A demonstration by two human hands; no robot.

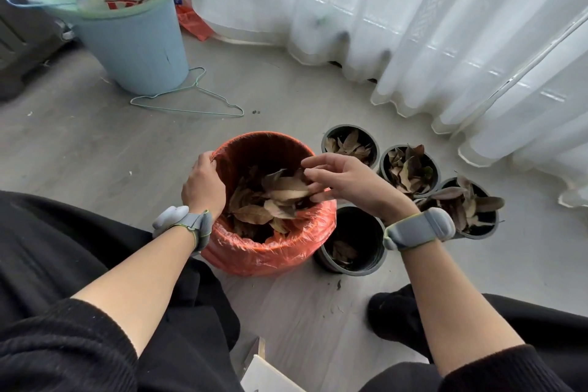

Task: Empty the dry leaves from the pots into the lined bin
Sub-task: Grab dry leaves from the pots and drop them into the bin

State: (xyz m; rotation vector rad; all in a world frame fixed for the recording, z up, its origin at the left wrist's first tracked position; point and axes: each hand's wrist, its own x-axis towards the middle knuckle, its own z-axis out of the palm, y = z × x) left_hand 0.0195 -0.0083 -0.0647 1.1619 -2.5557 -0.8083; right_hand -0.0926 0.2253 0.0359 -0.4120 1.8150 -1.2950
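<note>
The dry leaves (273, 200) are brown, curled and stiff, and they lie in a loose heap inside the bin (270, 251), directly under the two hands. The right hand (343, 180) hangs over the opening with its fingers loosely spread; the lower fingertips touch the top leaves, but I cannot tell if any leaf is pinched between them. The left hand (203, 183) grips the opposite edge of the bin, its fingers curled over the rim and the orange plastic liner that is folded down on the outside.

Just below the right wrist, touching the bin, stands a black pot (362, 226) with only a few leaves at its bottom. Further out beyond the right hand are three other black pots (384, 165), close together, each heaped with the same brown leaves. Well beyond the left hand is a light blue bucket (136, 48), and a wire hanger (191, 102) lies on the floor beside it.
</note>
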